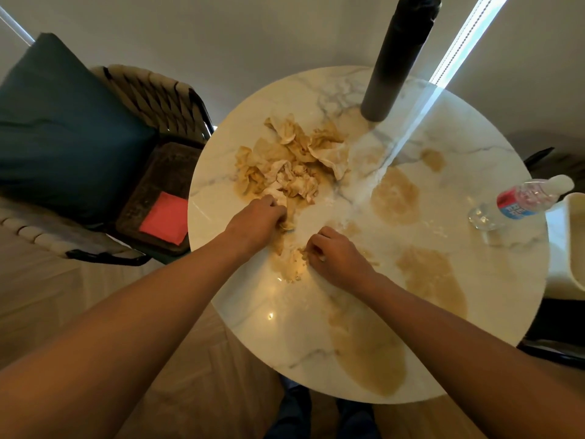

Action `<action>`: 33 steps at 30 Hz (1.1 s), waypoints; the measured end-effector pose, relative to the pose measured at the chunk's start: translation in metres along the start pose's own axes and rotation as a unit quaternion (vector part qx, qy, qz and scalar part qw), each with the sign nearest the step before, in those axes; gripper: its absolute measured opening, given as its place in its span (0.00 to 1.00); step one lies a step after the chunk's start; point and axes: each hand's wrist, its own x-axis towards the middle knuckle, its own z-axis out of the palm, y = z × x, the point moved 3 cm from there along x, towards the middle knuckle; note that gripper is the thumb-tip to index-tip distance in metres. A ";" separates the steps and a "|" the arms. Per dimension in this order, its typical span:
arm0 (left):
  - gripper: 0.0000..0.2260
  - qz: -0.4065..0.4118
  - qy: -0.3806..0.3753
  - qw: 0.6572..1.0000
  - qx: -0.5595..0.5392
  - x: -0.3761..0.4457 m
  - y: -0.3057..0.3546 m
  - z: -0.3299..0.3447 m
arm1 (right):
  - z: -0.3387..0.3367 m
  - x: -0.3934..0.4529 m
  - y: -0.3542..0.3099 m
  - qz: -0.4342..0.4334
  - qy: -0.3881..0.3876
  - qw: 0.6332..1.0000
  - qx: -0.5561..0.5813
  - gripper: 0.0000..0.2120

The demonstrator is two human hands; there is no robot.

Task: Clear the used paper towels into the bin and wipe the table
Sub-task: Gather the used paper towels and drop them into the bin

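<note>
A heap of crumpled, brown-stained paper towels (294, 160) lies on the left-centre of the round white marble table (474, 217). A soaked strip of towel (289, 264) runs from the heap toward me. My left hand (256, 221) is closed on the near end of the heap. My right hand (335, 256) is closed on the soggy towel strip just right of it. Brown liquid stains (394, 198) spread over the middle, right and near parts of the tabletop.
A tall dark cylinder (399, 55) stands at the table's far side. A plastic water bottle (519, 202) lies at the right edge. A white bin (573, 242) stands beside the table's right. A chair with a dark cushion (63, 128) and a red cloth (164, 218) stands on the left.
</note>
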 end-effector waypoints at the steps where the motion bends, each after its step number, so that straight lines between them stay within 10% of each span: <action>1: 0.10 0.003 -0.001 1.000 -0.002 0.001 0.001 -0.002 | -0.002 0.000 0.001 0.000 0.007 1.000 0.003 0.04; 15: 0.08 0.084 0.043 0.995 0.017 0.011 0.068 -0.064 | -0.088 -0.029 0.004 -0.008 0.123 0.992 0.023 0.03; 33: 0.07 0.238 0.040 0.969 0.041 0.059 0.307 -0.062 | -0.214 -0.187 0.108 0.120 0.238 0.964 -0.015 0.04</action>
